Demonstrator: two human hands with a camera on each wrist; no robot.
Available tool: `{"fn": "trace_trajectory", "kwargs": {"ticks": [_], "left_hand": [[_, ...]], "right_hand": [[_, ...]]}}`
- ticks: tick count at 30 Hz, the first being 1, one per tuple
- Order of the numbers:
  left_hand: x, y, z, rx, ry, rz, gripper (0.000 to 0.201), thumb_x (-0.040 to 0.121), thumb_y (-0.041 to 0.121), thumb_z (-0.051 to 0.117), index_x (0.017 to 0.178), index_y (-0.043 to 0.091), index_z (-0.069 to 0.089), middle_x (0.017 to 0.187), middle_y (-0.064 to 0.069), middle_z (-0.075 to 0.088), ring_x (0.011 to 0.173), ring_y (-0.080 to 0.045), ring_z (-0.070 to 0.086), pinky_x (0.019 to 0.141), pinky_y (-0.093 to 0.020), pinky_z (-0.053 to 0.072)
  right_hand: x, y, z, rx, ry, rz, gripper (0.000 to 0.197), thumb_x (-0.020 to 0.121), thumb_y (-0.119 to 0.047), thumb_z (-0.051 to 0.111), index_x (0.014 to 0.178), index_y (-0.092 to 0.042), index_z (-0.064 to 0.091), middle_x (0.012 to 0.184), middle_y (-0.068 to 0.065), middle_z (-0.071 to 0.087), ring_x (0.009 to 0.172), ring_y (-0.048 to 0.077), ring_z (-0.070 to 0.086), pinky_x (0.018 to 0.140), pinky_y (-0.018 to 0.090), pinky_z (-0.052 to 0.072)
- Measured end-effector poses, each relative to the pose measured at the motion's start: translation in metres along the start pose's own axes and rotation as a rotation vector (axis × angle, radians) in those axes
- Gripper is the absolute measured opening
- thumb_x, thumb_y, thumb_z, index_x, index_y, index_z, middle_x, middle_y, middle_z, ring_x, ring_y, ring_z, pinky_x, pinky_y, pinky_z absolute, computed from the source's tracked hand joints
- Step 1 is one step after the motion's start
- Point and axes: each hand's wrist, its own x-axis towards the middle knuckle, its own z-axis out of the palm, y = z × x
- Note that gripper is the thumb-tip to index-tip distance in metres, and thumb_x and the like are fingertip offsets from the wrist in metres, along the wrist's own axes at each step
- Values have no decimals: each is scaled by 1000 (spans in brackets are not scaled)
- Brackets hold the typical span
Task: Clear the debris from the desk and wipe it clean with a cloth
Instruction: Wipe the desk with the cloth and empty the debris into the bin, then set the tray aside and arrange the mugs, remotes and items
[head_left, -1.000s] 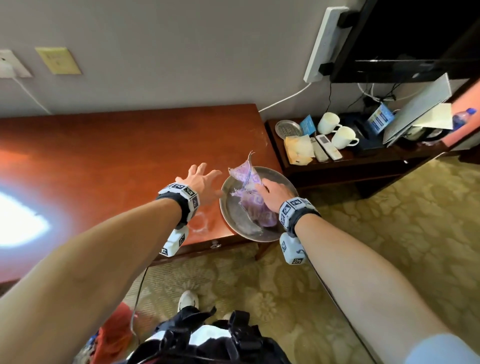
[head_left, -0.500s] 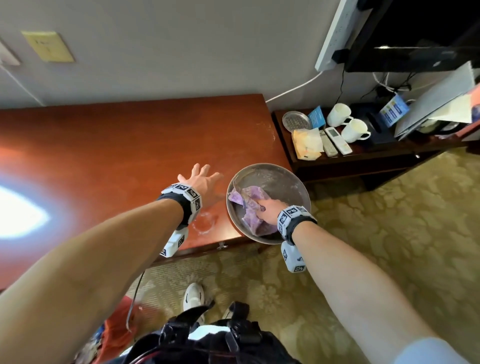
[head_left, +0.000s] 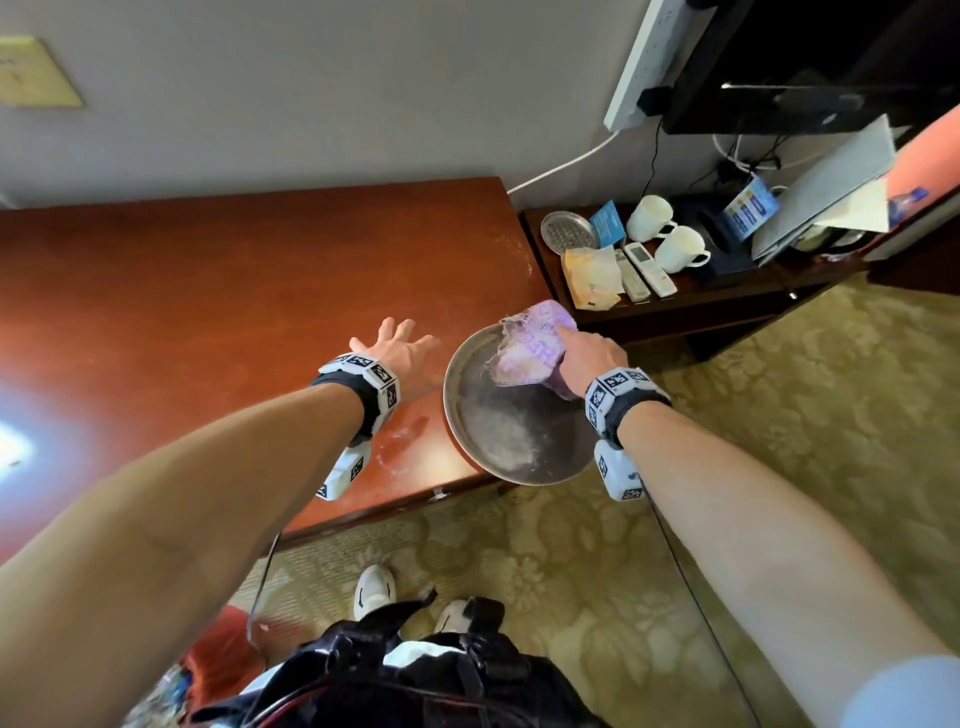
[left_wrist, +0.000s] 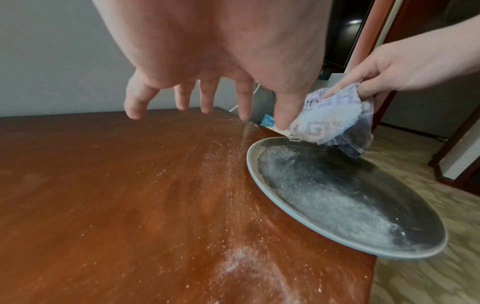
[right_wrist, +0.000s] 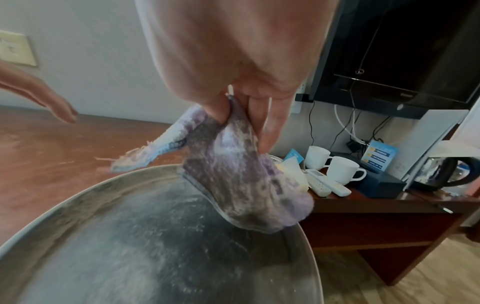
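My right hand (head_left: 589, 358) grips a crumpled purple and white cloth (head_left: 530, 345) (left_wrist: 335, 121) (right_wrist: 233, 170), holding it above the far rim of a round metal plate (head_left: 511, 441) (left_wrist: 345, 203) (right_wrist: 155, 236). The plate overhangs the right end of the red-brown desk (head_left: 234, 291) and holds a layer of white powder. More white powder (left_wrist: 233, 176) lies streaked on the desk left of the plate. My left hand (head_left: 397, 345) hovers open just above the desk, fingers spread, left of the plate and holding nothing.
A lower side table (head_left: 727, 312) to the right carries two white mugs (head_left: 667, 236), remote controls (head_left: 644, 265), a small metal dish (head_left: 569, 231), a yellowish bag and a kettle. A wall-mounted screen (head_left: 805, 67) hangs above it. Patterned carpet (head_left: 779, 441) lies below.
My right hand has lifted the cloth off the plate's near part and carried it up to the far rim. The left hand has stayed open beside the plate.
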Motion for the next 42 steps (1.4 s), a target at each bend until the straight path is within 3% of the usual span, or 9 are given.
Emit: {"fn": "trace_trajectory", "kwargs": {"ticks": [5, 9, 14, 17, 24, 28, 33, 38, 42], "left_hand": [[5, -7, 6, -6, -15, 17, 61, 89, 58, 51, 145, 43, 30, 160, -1, 9, 148, -27, 0, 109, -70, 17], [9, -12, 9, -1, -31, 16, 61, 89, 57, 51, 145, 44, 29, 160, -1, 10, 147, -27, 5, 108, -66, 23], [22, 2, 1, 14, 35, 74, 57, 86, 61, 51, 138, 42, 36, 151, -3, 25, 137, -27, 24, 98, -58, 36], [33, 12, -4, 26, 34, 130, 58, 85, 59, 53, 138, 44, 33, 151, -3, 24, 137, -27, 23, 96, -59, 37], [48, 53, -12, 96, 29, 252, 62, 89, 59, 51, 144, 44, 26, 157, -3, 14, 142, -28, 16, 100, -62, 35], [50, 89, -14, 125, 46, 317, 64, 89, 59, 52, 146, 44, 25, 157, -3, 15, 142, -27, 16, 100, -60, 36], [43, 139, -13, 131, 78, 369, 62, 90, 55, 54, 145, 41, 29, 154, -4, 20, 139, -27, 21, 99, -55, 38], [40, 197, -9, 196, 86, 375, 63, 91, 56, 51, 146, 39, 27, 155, -5, 20, 139, -29, 24, 101, -55, 38], [43, 251, -6, 161, 115, 348, 60, 91, 54, 50, 145, 39, 29, 155, -5, 21, 139, -29, 24, 101, -54, 37]], "right_hand": [[-8, -25, 33, 11, -259, -106, 65, 85, -33, 61, 146, -35, 37, 133, 12, 57, 115, 37, 57, 91, 42, 50], [-15, -37, 51, 165, -425, -178, 71, 90, -22, 58, 151, -43, 27, 129, 7, 60, 85, 21, 58, 74, 33, 46], [-11, -22, 27, 230, -266, -84, 63, 91, -38, 54, 149, -42, 30, 145, 4, 50, 126, 33, 51, 103, 41, 41], [-11, -5, 14, 211, -197, -17, 52, 89, -44, 54, 140, -37, 44, 138, 2, 55, 122, 32, 54, 98, 41, 44], [-38, 43, 15, 291, -148, 218, 50, 86, -47, 58, 132, -29, 50, 129, 4, 57, 110, 29, 57, 91, 39, 49], [-51, 74, 23, 392, -138, 298, 49, 86, -42, 61, 131, -27, 50, 135, 4, 51, 117, 30, 53, 96, 42, 47], [-64, 120, 37, 465, -140, 344, 51, 84, -36, 61, 133, -30, 48, 140, 2, 46, 119, 28, 50, 93, 39, 45], [-73, 178, 46, 506, -72, 338, 44, 86, -33, 60, 129, -30, 50, 133, 2, 48, 101, 23, 49, 86, 37, 45], [-75, 232, 48, 537, -28, 335, 39, 84, -36, 58, 122, -35, 52, 130, -1, 51, 110, 25, 52, 94, 42, 47]]}}
